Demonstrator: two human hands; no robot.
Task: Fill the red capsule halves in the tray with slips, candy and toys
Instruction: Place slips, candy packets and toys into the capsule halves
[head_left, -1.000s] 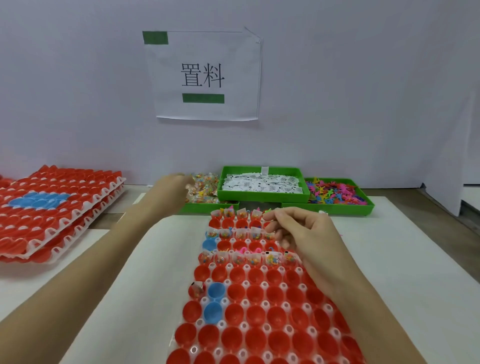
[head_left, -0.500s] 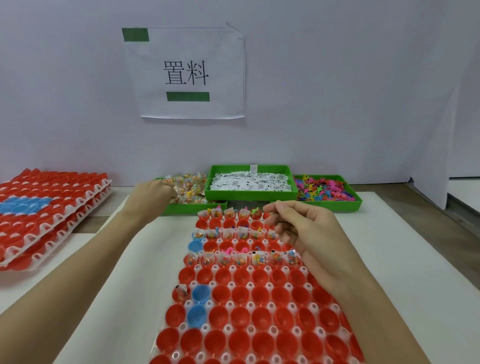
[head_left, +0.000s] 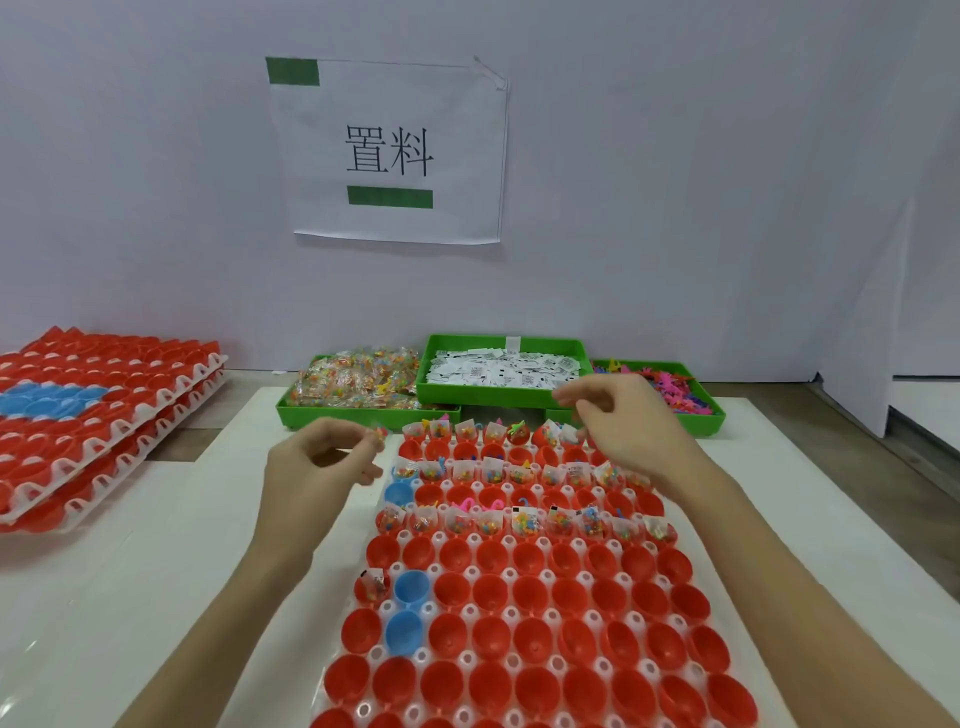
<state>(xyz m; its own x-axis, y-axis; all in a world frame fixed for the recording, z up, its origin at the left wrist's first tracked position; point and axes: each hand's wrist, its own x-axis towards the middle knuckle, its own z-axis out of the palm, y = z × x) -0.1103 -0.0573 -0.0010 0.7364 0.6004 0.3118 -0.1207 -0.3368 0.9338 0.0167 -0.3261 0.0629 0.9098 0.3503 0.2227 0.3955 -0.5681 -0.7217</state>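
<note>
L hand (head_left: 317, 462) pinched a crinkly candy packet (head_left: 378, 432) just left of the tray (head_left: 470, 574)'s far corner; best dropped straight into a bare glossy red cup (head_left: 415, 551). R hand (head_left: 618, 421) hovered over the tray's far-right rows, grip curled; whether on a slip, can't tell.

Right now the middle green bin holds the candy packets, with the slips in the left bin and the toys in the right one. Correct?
No. In the head view the middle green bin holds the white slips; the candy packets fill the left bin. The toys are in the right one.
</note>
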